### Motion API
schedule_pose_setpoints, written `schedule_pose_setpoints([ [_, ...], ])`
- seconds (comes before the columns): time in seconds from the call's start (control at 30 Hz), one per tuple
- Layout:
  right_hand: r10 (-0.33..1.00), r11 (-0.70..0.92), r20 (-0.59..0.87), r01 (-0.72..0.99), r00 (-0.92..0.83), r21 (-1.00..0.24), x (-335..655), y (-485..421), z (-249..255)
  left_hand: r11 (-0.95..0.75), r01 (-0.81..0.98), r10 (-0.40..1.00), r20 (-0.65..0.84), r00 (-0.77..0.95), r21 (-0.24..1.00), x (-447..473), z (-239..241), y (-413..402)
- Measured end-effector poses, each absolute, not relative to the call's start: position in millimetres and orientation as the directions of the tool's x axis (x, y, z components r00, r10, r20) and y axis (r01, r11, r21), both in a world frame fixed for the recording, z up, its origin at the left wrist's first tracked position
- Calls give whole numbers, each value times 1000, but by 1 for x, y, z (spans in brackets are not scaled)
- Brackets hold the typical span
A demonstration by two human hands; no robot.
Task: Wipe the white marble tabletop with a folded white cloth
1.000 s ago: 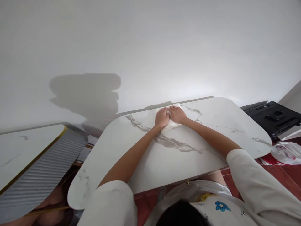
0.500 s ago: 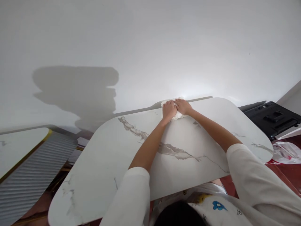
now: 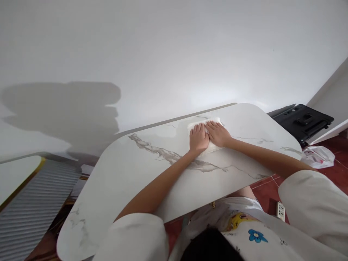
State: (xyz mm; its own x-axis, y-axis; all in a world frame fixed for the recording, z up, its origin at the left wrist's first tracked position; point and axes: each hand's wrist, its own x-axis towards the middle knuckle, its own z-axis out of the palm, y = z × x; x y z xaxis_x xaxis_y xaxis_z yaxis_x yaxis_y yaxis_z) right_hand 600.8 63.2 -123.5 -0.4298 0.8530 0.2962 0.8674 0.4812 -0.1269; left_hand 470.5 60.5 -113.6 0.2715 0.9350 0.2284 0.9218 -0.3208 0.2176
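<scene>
A white cloth (image 3: 214, 146) lies on the far part of a white marble-patterned tabletop (image 3: 127, 174) with grey veins. My left hand (image 3: 198, 138) and my right hand (image 3: 218, 133) rest side by side on the cloth, palms down, fingers stretched flat and pressing it against the surface. Most of the cloth is hidden under the two hands; only its edges show. Both arms reach forward from white sleeves.
A white wall stands just behind the table. A second tabletop with a gold rim and ribbed grey side (image 3: 35, 203) is at the left. A black device (image 3: 301, 121) and a white plastic bag (image 3: 318, 156) lie at the right on red floor tiles.
Both hands slid the cloth out to the table's far edge, then drew it back toward me. The view has shifted slightly.
</scene>
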Motion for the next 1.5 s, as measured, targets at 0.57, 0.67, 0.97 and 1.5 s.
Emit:
schedule_pose_setpoints([
  [0.57, 778, 624, 258, 753, -573, -208, 675, -104, -116, -18, 758, 951, -222, 213, 652, 516, -94, -107],
  [0.67, 790, 609, 233, 770, -567, -191, 703, -82, -118, -40, 751, 949, -210, 235, 659, 545, -93, -86],
  [0.97, 812, 564, 253, 818, -526, -110, 714, 39, -130, -139, 783, 985, 3, 173, 607, 568, -101, 23],
  [1.5, 815, 564, 252, 814, -522, -138, 640, 195, -123, -267, 935, 938, 287, 195, 235, 510, -114, 172],
])
